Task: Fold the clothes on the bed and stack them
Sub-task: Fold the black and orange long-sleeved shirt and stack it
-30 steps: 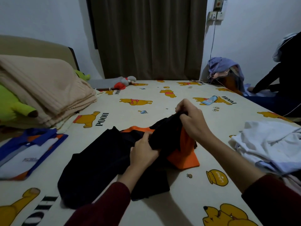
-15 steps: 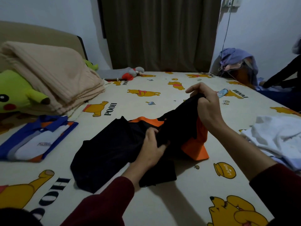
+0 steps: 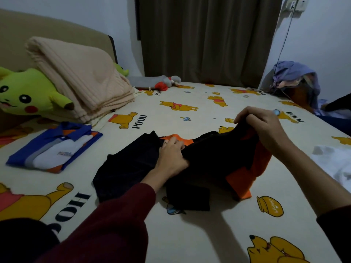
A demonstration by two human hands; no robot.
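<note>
- Centre frame, the black-and-orange fabric shirt (image 3: 209, 160) lies on the cartoon-print bed sheet (image 3: 190, 234).
- Left hand (image 3: 171, 158) pinches its middle, apparently anchoring the fold.
- Right hand (image 3: 266, 128) grips a raised edge, seemingly to carry it over.

Black-and-orange shirt (image 3: 133, 168): matt soft cloth, creased. Bed sheet (image 3: 209, 234): smooth printed cotton-like fabric, matt. Beige blanket (image 3: 81, 78): ribbed, plush knit. Yellow-green toy (image 3: 28, 93): fuzzy plush. Curtain (image 3: 205, 40): matt woven cloth. Folded blue-white shirt (image 3: 53, 149): smooth cloth.
</note>
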